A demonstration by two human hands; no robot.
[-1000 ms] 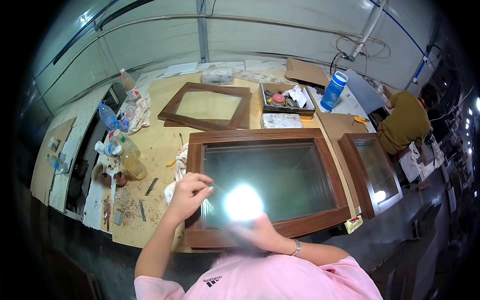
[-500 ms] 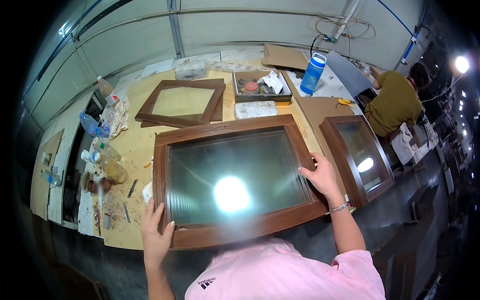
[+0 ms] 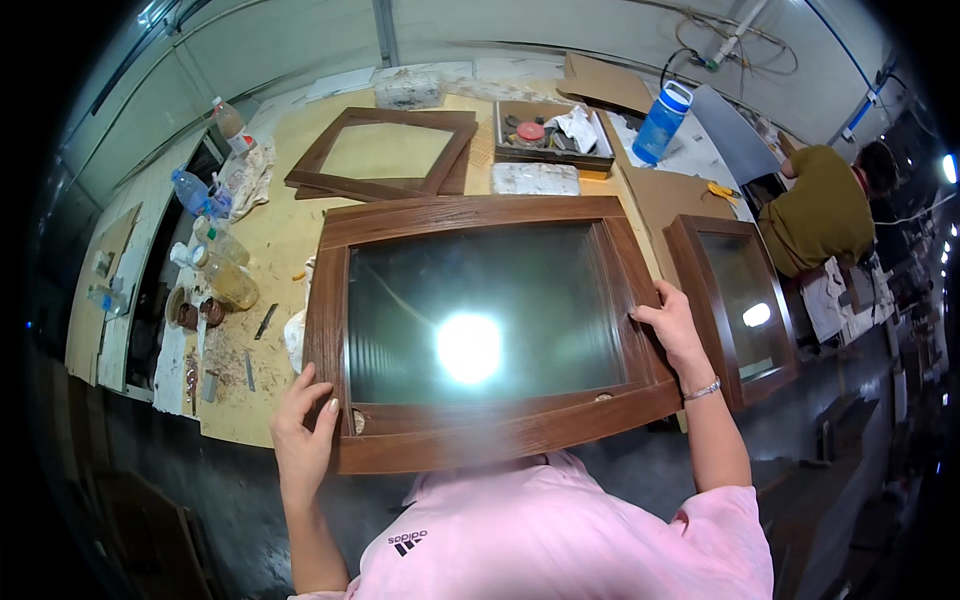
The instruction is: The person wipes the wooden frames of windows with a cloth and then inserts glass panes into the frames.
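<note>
A brown wooden cabinet door with a glass panel [image 3: 440, 290] lies in front of me, its near edge close to my body. My left hand [image 3: 305, 430] grips its left side near the lower corner, thumb and fingertips at the wood. At the right side, my right hand [image 3: 672, 325] is closed round the frame, thumb on the face and fingers at the outer edge. Two small notches show at the inner edge of the near rail. A bright lamp reflects in the glass. How far the fingers reach underneath is hidden.
Farther back lie stacked frames [image 3: 450, 140], a tray of tools and rags [image 3: 555, 160] and a blue bottle [image 3: 660, 125]. Several bottles [image 3: 232, 280] and thin tools stand or lie left. A narrower glazed door [image 3: 690, 290] is at right, with another person [image 3: 820, 210] beyond.
My view has shifted, so the scene sits higher and farther right. The door's tilt has changed slightly, and a second notch now shows. Both hands keep hold of its sides.
</note>
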